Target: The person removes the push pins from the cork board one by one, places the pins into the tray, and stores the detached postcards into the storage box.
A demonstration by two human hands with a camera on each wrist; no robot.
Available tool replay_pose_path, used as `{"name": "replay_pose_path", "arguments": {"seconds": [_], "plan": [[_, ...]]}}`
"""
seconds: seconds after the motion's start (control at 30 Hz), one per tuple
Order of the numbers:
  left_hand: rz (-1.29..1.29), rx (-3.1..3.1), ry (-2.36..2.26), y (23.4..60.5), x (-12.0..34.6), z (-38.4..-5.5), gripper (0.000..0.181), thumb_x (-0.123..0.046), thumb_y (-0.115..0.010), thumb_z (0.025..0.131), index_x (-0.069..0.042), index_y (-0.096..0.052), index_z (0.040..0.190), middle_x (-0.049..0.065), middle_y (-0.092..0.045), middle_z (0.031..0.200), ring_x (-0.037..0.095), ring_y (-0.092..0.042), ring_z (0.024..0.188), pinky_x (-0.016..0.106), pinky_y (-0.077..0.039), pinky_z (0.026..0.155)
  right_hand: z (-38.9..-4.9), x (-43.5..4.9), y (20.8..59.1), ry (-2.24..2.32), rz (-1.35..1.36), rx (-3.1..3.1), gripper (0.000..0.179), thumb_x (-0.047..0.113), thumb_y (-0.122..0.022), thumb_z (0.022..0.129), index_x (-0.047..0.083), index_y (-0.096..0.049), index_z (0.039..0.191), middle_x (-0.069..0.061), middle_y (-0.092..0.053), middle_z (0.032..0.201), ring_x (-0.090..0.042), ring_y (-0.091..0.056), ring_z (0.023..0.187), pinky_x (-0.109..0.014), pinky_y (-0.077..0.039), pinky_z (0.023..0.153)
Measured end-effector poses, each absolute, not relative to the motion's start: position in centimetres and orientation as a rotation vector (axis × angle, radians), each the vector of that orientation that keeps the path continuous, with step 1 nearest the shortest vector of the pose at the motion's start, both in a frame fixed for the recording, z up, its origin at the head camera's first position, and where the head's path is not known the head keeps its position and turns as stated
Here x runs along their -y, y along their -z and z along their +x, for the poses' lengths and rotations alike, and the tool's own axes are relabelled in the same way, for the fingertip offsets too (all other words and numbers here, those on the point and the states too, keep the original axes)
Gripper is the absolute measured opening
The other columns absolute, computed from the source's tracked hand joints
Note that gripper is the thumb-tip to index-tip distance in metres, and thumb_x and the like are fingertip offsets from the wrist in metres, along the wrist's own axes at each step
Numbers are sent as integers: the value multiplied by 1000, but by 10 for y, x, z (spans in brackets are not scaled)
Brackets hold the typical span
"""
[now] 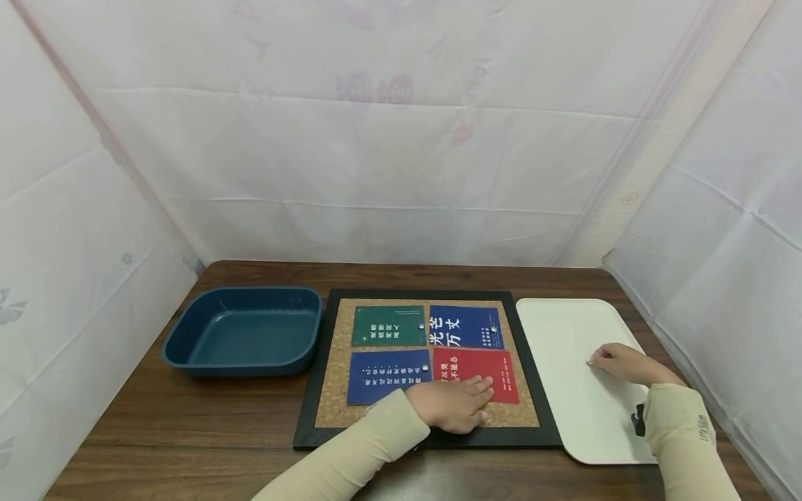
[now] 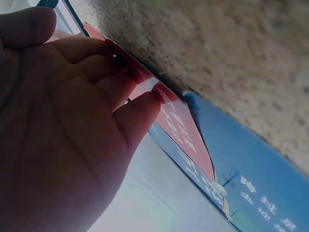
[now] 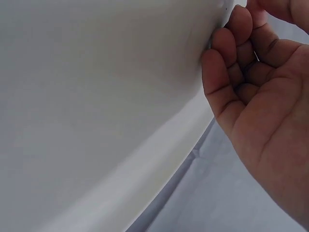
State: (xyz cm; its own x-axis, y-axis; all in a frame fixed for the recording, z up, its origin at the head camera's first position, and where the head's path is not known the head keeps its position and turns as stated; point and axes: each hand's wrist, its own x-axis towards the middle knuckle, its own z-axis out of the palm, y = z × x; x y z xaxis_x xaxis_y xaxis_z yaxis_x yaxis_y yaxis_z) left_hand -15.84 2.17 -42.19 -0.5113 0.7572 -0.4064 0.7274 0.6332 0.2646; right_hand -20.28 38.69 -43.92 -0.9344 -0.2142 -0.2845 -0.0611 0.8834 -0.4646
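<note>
Head view — left hand (image 1: 454,405) on the red card (image 1: 504,372), right hand (image 1: 629,363) over the white tray (image 1: 551,334).
The card lies at the near right of four on the framed corkboard (image 1: 332,390), its long axis running left to right, large white lettering toward its left end and small print toward its right. The left fingers are extended, tips resting on it; the left wrist view adds the palm, the thumb held apart, and a pale pin (image 2: 219,188) near the card's end. The right thumb and finger pinch a small piece (image 1: 589,362), too small to identify — the right wrist view shows other fingers curled, the pinch cut off at the upper edge.
</note>
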Motion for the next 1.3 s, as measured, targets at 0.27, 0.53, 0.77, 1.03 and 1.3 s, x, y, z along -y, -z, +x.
{"name": "replay_pose_path", "arguments": {"seconds": [0.27,0.53,0.77,1.03,1.3], "plan": [[1163,-2360,-94,420,-21,-159,53,-37,-35,103,-17,-30,152,-5,-19,161,10,-15,149,22,-19,119,-203,-389,439,651,-150,-2708,23,17,-50,98,-2,-59,89,-1,-46,77,-14,-41,74,-27,-36,64],[1165,-2366,-89,419,-21,-159,53,-38,-35,103,-17,-30,152,-5,-19,161,10,-15,149,22,-19,119,-203,-387,437,664,-84,-2691,26,19,-48,100,-3,-58,91,-2,-47,79,-16,-42,76,-29,-37,66],[1160,-2358,-97,419,-21,-160,53,-37,-35,104,-17,-30,152,-5,-19,161,10,-15,149,22,-19,119,-201,-386,439,699,-86,-2707,25,19,-48,99,-1,-56,88,-2,-45,77,-15,-41,75,-28,-35,65],[1165,-2358,-108,421,-20,-160,53,-37,-36,103,-17,-31,152,-4,-20,161,10,-15,149,22,-19,119,-200,-384,441,713,-49,-2718,23,19,-49,99,1,-54,86,-1,-45,76,-15,-41,74,-27,-34,63],[1170,-2360,-96,421,-21,-159,53,-37,-36,103,-16,-31,152,-4,-20,161,11,-16,149,22,-20,119,-198,-386,443,746,-47,-2711,21,17,-51,98,0,-55,87,-2,-46,78,-15,-42,75,-26,-35,63]]}}
